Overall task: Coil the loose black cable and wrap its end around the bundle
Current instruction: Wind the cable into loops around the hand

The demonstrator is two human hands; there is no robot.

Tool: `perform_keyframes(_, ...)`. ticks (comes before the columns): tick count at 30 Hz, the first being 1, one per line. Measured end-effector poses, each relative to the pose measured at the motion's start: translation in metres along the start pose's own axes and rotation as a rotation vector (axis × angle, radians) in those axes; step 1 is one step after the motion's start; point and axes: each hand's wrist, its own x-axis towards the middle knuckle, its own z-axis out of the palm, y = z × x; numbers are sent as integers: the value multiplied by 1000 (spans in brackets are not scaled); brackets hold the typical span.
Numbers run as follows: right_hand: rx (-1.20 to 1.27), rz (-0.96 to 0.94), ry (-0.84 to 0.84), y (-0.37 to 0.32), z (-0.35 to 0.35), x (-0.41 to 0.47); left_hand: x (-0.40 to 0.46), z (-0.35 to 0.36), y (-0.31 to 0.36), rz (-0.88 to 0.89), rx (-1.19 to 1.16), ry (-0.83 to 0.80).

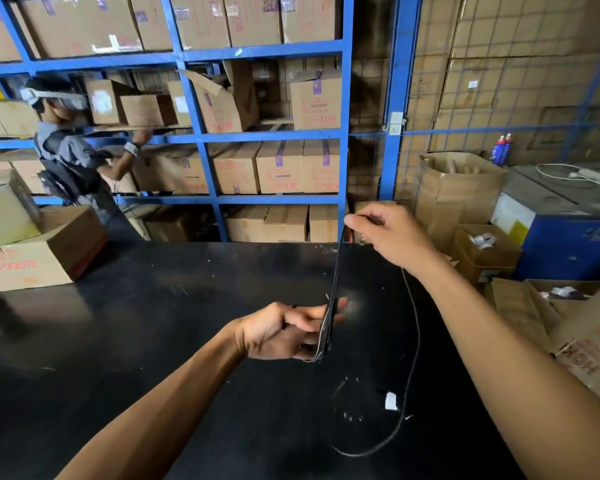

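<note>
the left hand (284,330) sits low over the black table (153,323), fingers curled shut around the lower end of a flat stack of loops in the black cable (333,296), thumb side pressing the strands together so the bundle cannot spring open. the hold looks like an anchor: it keeps the bottom bend of each loop in one place while the other hand sets the loop length. up and beyond the left hand, the right hand (392,233) is raised near the far edge of the table, thumb and fingers pinched closed on the top of the same loops, which draws the strands taut and straight between the two hands, likely so every turn comes out the same length. from under the right hand a single loose strand drops, passes to the right of the left hand, and curves down onto the table nearer the viewer than the left hand, where the free tail (378,445) lies in an open arc. that slack seems left on the surface so it can feed in without tangling. judging from this, coiling is well along but the tail is not yet wrapped around the bundle. a small white scrap (391,400) lies on the table beside the tail.
</note>
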Motion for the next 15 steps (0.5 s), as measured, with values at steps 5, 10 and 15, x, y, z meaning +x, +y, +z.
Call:
perform_keyframes(5,19,111,-89,39,33,-5,-8,16,19,148,19,-164)
perform_keyframes(10,181,253,-247,75,76,-58,-18,8,46,376,-56,-168)
perform_keyframes(15,304,215,-359,83,94,-106,-24,-24,63,523,-253,89)
